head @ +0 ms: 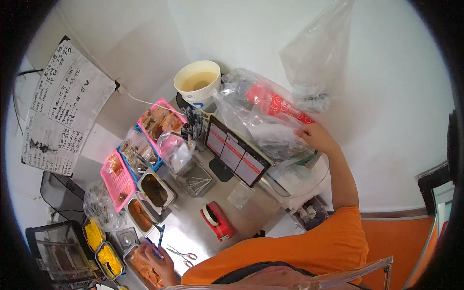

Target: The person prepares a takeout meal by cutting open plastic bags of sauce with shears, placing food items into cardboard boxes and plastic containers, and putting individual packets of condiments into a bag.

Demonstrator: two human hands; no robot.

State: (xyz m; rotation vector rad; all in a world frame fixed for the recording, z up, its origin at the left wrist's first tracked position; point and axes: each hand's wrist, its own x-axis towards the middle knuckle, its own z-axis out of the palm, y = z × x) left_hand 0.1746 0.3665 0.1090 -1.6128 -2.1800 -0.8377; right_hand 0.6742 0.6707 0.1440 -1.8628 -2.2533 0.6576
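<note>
My right hand (315, 137) reaches to the back right, its fingertips pinched on a clear plastic bag (268, 132) in a heap of bags. A red bag with white print (279, 103) lies in the same heap. At the lower left, my left hand (157, 262) is over a metal tray of orange food (145, 270). A slim purple object (154, 248) shows between its fingers and thumb; what it is cannot be made out. Close by lie a blue pen (161, 235) and scissors (183, 255) on the metal table (250, 221).
A tablet on a stand (235, 152) and a red tape dispenser (217, 221) stand mid-table. Sauce pans (139, 214), pink baskets (117, 181) and yellow food tubs (108, 259) line the left. A cream bowl (197, 81) sits at the back, below a wall-hung bag (315, 54).
</note>
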